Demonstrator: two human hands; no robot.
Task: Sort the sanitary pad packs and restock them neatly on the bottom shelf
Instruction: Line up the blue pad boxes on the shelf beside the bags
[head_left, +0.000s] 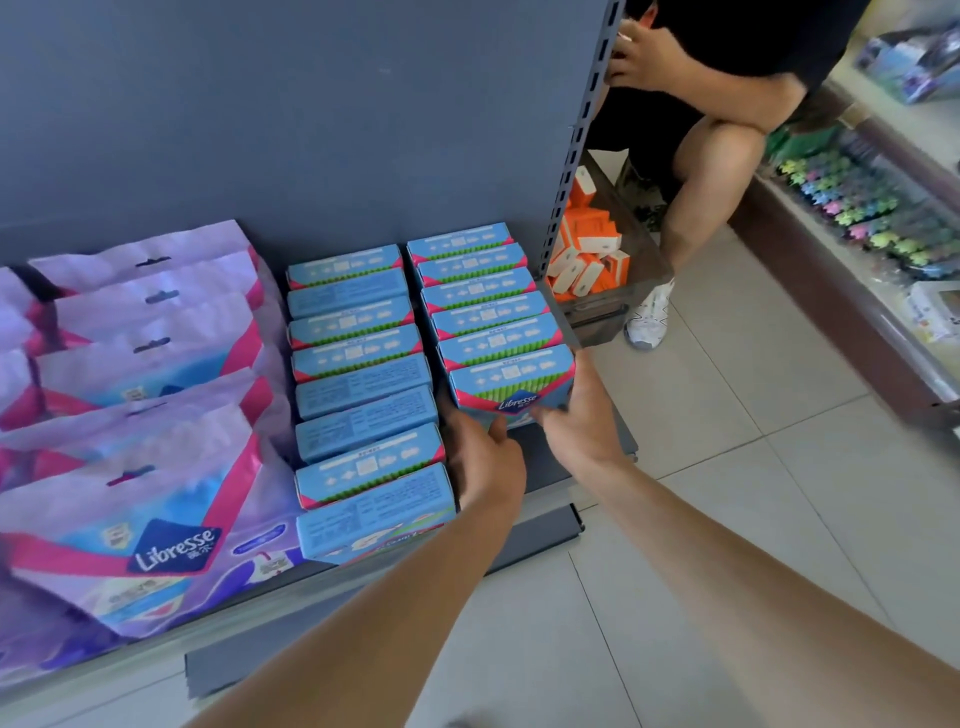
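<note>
Two rows of blue Libresse pad boxes stand on the grey bottom shelf (550, 535). The left row (363, 374) has several boxes, the right row (478, 301) several more. Both hands hold the front box of the right row (511, 384): my left hand (483, 457) grips its left lower corner, my right hand (576, 415) wraps its right side with the thumb on the front. Large purple and pink Libresse pad bags (135, 395) stand in rows at the left of the shelf.
A slotted shelf upright (582, 135) rises right of the boxes. Beyond it another person (696, 171) crouches by a bin of orange and white boxes (587, 249). A display counter (857, 249) runs along the right, with tiled floor (727, 467) between.
</note>
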